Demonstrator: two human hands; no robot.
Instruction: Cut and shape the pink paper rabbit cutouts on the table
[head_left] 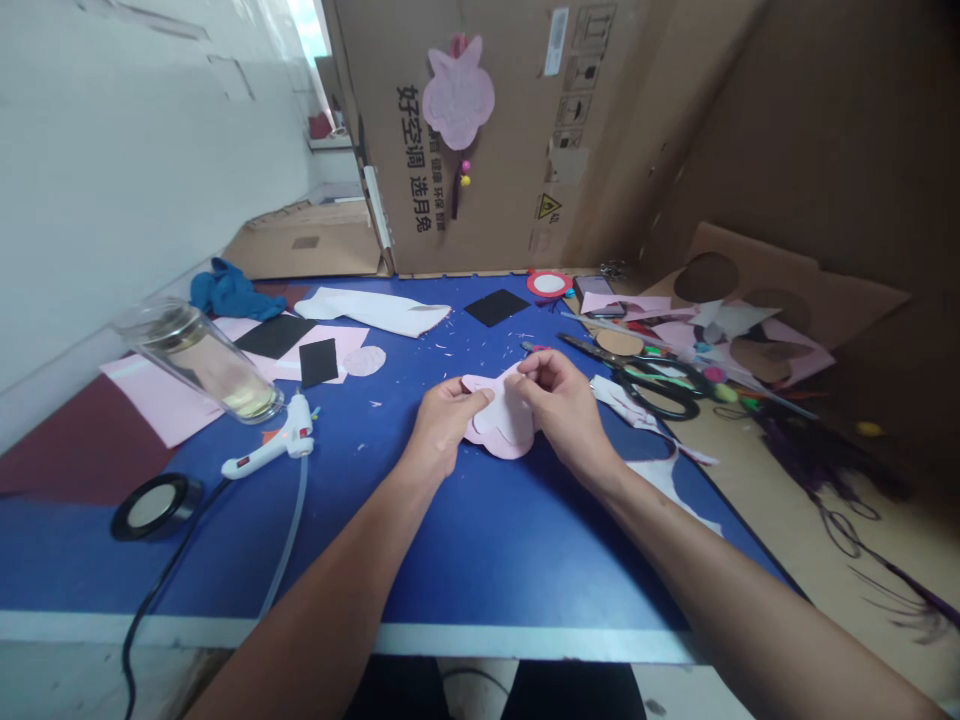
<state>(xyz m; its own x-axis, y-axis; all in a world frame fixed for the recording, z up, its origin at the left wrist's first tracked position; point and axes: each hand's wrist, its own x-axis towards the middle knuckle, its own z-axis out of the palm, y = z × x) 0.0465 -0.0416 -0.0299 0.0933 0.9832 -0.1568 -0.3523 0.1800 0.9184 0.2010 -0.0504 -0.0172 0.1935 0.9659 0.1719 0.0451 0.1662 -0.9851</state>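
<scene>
Between my two hands is a pink scalloped cutout [507,443] with a smaller white cutout [501,408] lying on its face. My left hand [444,420] pinches the left edge, its thumb resting on the white piece. At the upper right edge, my right hand [561,400] grips the same cutout with thumb and bent fingers. Both pieces are held a little above the blue table [465,560]. My fingers cover parts of the side edges. Black-handled scissors [652,385] lie just right of my right hand.
At left are a white glue gun [277,440] with its cord, a tape roll [156,505] and a tilted-looking glass of liquid [217,365]. Pink and white scraps [375,308] lie behind. A similar pink ornament [459,100] hangs on the cardboard. Purple tassels [825,450] lie right.
</scene>
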